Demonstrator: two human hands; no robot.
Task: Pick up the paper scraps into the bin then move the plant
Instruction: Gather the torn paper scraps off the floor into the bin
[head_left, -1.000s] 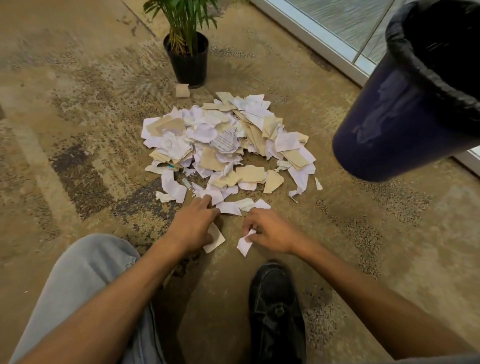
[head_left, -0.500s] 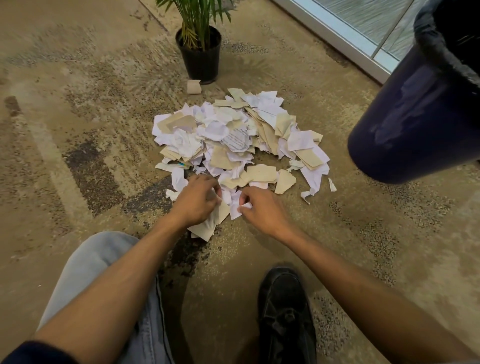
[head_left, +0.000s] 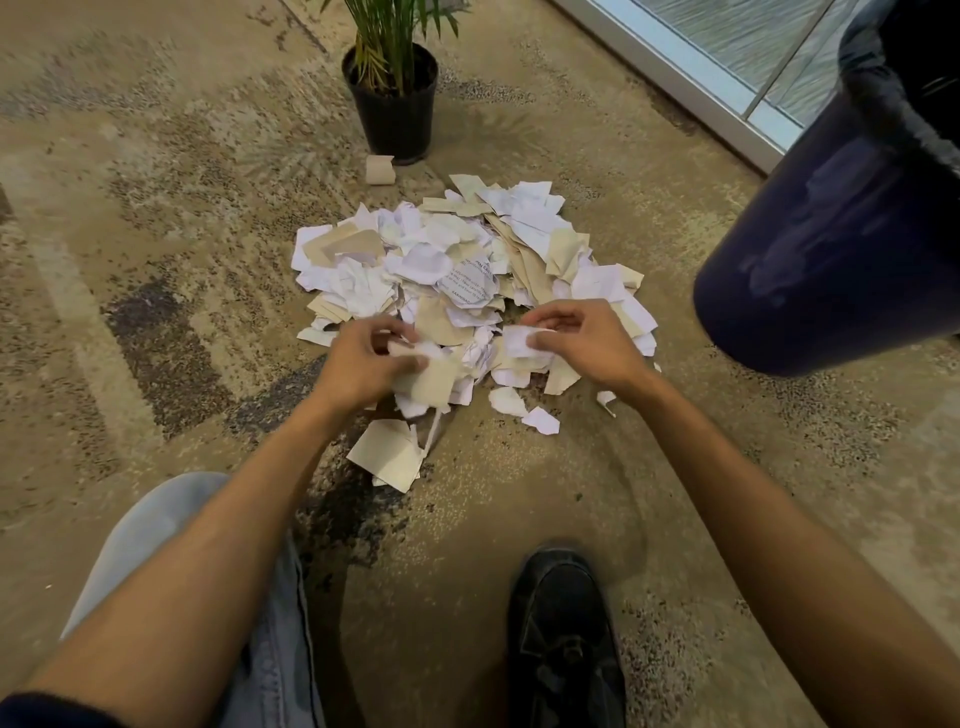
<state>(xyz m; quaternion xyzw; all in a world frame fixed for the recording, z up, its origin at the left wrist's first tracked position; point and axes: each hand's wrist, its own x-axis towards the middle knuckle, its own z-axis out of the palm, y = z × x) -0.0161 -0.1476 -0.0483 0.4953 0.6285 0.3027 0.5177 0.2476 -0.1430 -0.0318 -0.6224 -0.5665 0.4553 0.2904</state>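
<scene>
Nearest the person, at 6 o'clock, a black shoe (head_left: 563, 639) and a knee in pale jeans (head_left: 171, 561) rest on the patterned carpet (head_left: 156, 260). Just beyond, the left hand (head_left: 358, 364) has its fingers curled round a bunch of beige and white scraps (head_left: 431, 376), while the right hand (head_left: 584, 340) pinches a white scrap (head_left: 519, 340). Both hover over the near edge of the paper scrap pile (head_left: 467, 270). At 2 o'clock stands the dark blue bin (head_left: 831, 234); at 12 o'clock, the potted plant (head_left: 392, 88).

bin (head_left: 831, 249) cropped right, plant (head_left: 392, 47) top cropped
</scene>
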